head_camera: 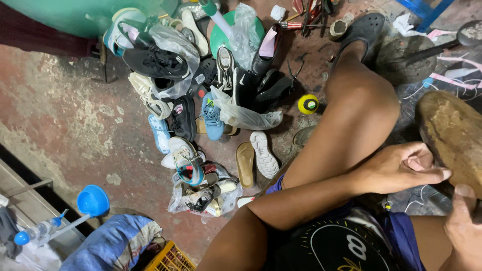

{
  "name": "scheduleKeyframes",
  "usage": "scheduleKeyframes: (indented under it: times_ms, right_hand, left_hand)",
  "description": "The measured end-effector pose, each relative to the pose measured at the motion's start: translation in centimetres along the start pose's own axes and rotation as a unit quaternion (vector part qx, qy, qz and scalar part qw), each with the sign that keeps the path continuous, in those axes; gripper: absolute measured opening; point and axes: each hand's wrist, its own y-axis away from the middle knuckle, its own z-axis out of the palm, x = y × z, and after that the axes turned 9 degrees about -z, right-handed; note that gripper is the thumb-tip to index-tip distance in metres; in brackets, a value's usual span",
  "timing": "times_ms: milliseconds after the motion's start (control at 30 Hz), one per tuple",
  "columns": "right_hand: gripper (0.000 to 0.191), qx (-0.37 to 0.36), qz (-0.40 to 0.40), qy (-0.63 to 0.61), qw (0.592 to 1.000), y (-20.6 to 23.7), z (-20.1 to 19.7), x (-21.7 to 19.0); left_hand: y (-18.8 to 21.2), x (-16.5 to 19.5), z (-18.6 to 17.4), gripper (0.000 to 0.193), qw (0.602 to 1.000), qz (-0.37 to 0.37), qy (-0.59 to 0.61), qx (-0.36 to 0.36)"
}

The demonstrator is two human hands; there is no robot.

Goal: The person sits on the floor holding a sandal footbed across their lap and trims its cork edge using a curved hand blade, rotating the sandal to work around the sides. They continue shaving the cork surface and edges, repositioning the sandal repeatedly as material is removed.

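My left arm crosses over my raised knee (359, 108). My left hand (401, 168) has its fingers curled in and its thumb stretched out against the lower edge of a worn, brown, rounded sole-like piece (452, 133). I see nothing clearly between the fingers. A thin white thread (416, 198) hangs just below the hand. My right hand (462, 226) sits at the bottom right corner, thumb up, close under the brown piece. It is partly cut off by the frame edge, so what it holds is hidden.
A heap of shoes, sandals and plastic bags (211, 95) lies on the stained red floor (85, 125). Also around are a yellow-green ball (308, 104), a blue funnel (93, 200), a yellow crate (170, 258), a green tub (75, 15) and tools (311, 15).
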Motion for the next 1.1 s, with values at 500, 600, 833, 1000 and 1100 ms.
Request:
scheduleKeyframes:
  times_ms: [500, 600, 833, 1000, 1100]
  right_hand:
    - [0.02, -0.067, -0.045, 0.019, 0.997, -3.4, 0.9, -2.0]
    - [0.019, -0.071, -0.048, 0.021, 0.996, -3.4, 1.3, -2.5]
    - [0.017, -0.085, -0.065, 0.029, 0.994, -2.7, 2.2, -3.9]
    - [0.015, -0.09, -0.07, 0.034, 0.993, -2.1, 2.9, -5.1]
    - [0.014, -0.092, -0.079, 0.037, 0.992, -2.1, 3.0, -5.7]
  left_hand:
    - [-3.2, -0.3, 0.7, 0.038, 0.995, 0.075, -0.062, -0.007]
    - [-2.7, 0.4, 0.2, 0.032, 0.991, 0.07, -0.111, -0.001]
    - [-1.8, 1.5, -1.3, 0.03, 0.994, 0.057, -0.073, -0.053]
    - [-2.0, 0.9, -0.8, 0.03, 0.984, -0.004, 0.146, -0.107]
    - [-1.9, 1.1, -0.6, 0.034, 0.975, 0.016, 0.184, -0.119]
